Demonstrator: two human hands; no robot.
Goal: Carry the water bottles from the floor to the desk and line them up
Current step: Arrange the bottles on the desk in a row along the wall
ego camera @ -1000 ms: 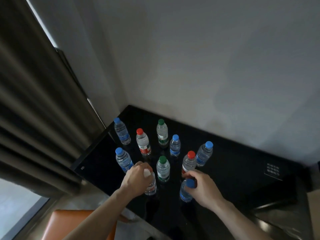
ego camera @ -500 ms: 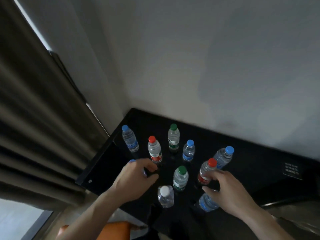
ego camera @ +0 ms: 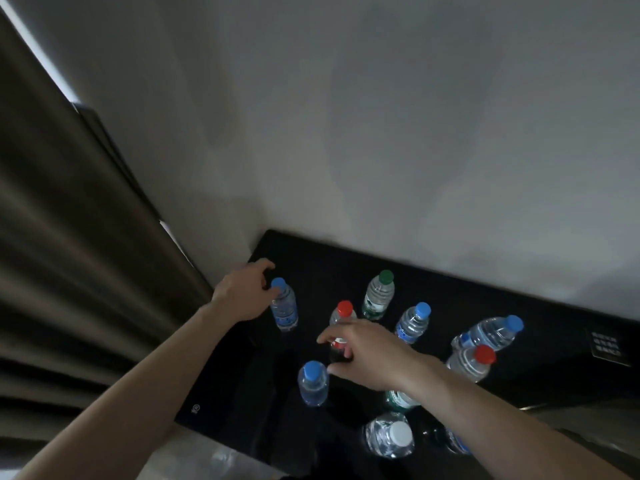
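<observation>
Nine bottles point(ego camera: 412, 323) on desk point(ego camera: 540, 320): light, slippery; I'd grip mid-body; left hand point(ego camera: 246, 295) curls round one, right hand point(ego camera: 372, 353) spread, empty.

Left arm bare, extended forward from lower left. Left hand point(ego camera: 247, 295) reaches far, fingers curled, thumb and fingers about a bottle's neck; firm contact cannot be confirmed. Right arm bare, extended from lower right toward centre. Right hand point(ego camera: 369, 351) palm down, fingers spread and slightly bent, thumb apart from the forefinger, nothing clasped. Hands well apart.
</observation>
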